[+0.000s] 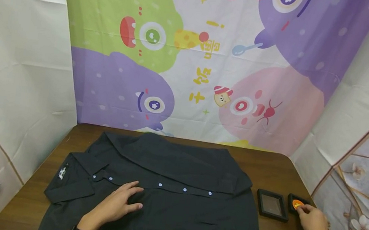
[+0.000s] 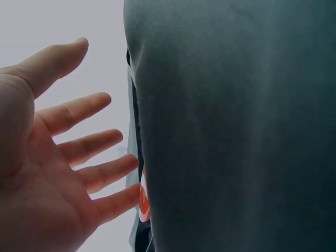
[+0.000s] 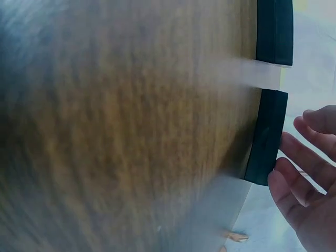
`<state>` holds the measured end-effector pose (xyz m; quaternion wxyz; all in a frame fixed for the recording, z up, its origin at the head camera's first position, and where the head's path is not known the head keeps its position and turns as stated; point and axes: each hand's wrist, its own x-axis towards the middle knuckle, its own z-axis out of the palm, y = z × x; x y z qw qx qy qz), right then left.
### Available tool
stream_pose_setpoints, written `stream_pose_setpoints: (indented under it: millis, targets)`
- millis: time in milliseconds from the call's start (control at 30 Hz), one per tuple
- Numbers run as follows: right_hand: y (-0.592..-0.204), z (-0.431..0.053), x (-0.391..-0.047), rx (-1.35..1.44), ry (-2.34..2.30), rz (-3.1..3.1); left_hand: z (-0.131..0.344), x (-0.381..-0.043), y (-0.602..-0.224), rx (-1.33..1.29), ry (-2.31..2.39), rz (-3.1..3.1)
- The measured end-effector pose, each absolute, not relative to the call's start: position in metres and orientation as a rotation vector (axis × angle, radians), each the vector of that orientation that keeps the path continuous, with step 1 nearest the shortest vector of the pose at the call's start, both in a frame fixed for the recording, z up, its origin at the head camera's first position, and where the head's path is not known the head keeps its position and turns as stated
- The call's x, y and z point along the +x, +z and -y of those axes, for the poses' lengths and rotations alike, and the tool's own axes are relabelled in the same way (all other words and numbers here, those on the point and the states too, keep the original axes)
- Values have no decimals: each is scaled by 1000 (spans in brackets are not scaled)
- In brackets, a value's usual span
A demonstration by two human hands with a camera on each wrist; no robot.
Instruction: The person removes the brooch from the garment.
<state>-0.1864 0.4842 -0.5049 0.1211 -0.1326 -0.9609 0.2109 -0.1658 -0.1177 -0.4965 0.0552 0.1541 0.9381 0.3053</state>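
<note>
Head view overlooks shirt point(image 1: 175, 215); wrist views sit close.

Head view: soft even light, mostly sharp; shirt point(image 1: 172, 215) v. dark, low detail. L wrist: backlit, bg blown out, shirt hazy w/ bluish cast. R wrist: table point(image 3: 136, 136) blurry, glare top L, R side washed out.
</note>
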Motion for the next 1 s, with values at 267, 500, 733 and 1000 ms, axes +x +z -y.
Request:
stream_pose_setpoints:
  millis: [267,500,733,1000]
  targets:
    - [-504,-485,-186,-410,642,2805,117,-167,-497,481,933,-2860]
    - [-501,-481,-187,-394,658,2803,117,-167,-496,468,948,-2846]
    - [-504,-481,-186,-328,672,2845,118,-167,-497,465,950,-2837]
    - [-502,-474,-188,-232,704,2840,118,-168,-496,448,936,-2867]
